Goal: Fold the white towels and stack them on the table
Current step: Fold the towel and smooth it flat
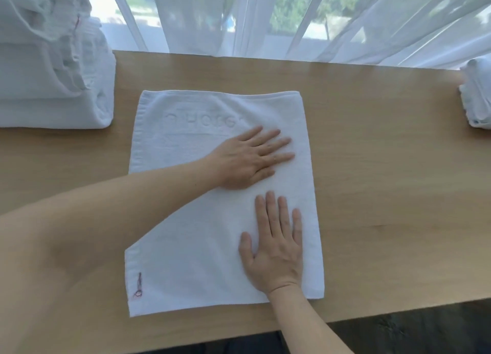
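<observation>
A white towel lies flat on the wooden table, with embossed lettering near its far edge and a red thread mark at its near left corner. My left hand presses flat on the towel's upper right part, fingers straight and pointing right. My right hand lies flat on the lower right part, fingers pointing away from me. Neither hand grips the cloth.
A pile of white towels, folded ones below and crumpled ones on top, stands at the table's far left. Another white towel bundle sits at the right edge. Sheer curtains hang behind the table. The near table edge runs just below the towel.
</observation>
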A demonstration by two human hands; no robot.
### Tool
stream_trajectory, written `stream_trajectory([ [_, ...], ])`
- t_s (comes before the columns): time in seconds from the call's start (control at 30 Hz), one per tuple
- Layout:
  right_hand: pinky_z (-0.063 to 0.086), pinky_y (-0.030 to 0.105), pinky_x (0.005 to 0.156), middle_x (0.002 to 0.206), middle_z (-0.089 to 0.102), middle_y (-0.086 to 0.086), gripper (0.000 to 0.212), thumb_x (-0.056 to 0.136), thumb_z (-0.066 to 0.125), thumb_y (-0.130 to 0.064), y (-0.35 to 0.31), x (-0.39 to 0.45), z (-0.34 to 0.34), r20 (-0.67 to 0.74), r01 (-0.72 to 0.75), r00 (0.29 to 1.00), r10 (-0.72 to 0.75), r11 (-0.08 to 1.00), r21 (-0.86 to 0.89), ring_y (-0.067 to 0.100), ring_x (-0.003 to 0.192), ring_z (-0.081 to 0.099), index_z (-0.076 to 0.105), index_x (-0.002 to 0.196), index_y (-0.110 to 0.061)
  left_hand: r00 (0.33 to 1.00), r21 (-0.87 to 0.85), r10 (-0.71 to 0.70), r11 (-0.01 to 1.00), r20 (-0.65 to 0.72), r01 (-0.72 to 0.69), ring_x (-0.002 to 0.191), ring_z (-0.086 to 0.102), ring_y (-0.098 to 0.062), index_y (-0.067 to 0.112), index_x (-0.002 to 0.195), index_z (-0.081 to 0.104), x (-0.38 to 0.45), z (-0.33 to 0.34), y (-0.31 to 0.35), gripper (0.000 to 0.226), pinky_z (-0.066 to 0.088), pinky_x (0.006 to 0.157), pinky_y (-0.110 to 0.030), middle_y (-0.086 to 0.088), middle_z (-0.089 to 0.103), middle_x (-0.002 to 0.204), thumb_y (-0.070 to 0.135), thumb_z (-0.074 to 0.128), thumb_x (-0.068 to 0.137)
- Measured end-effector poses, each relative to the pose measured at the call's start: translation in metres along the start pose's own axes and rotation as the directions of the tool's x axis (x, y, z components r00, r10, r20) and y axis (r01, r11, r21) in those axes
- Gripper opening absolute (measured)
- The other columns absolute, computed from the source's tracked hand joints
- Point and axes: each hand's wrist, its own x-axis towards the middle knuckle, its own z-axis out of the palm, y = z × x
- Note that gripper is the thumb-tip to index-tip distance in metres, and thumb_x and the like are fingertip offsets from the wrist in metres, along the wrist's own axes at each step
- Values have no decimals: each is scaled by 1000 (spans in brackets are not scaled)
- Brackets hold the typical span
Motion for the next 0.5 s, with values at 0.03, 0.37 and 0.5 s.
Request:
stream_trajectory([
  [0.03, 12, 53, 124, 169, 11, 4, 76, 96, 39, -48, 0, 0, 0, 0, 1, 1000, -1, 1000, 2, 24, 156, 10, 17, 161, -16, 999, -3, -36, 999, -7, 36, 155, -8, -19, 36, 160, 0, 12, -1, -5, 57, -7, 125, -44, 6, -4, 168, 46, 2, 104],
  [0.37, 9, 52, 125, 169, 11, 4, 74, 96, 38, -45, 0, 1, -2, -4, 6, 1000, -6, 1000, 3, 24, 156, 9, 20, 160, -15, 957, -40, -288, 957, -40, 287, 154, -11, -23, 24, 161, 1, 48, -22, -51, 60, -11, 124, -41, 0, -4, 169, 47, 6, 105],
  [0.5, 14, 53, 124, 167, 17, 5, 71, 96, 38, -42, -1, 2, -5, -1, -7, 1000, 7, 1000, 15, 24, 155, 12, 24, 159, -14, 988, -51, -145, 988, -50, 143, 155, -5, -24, 22, 161, 5, -24, 7, 11, 61, -5, 125, -43, -2, 2, 168, 45, 4, 105],
])
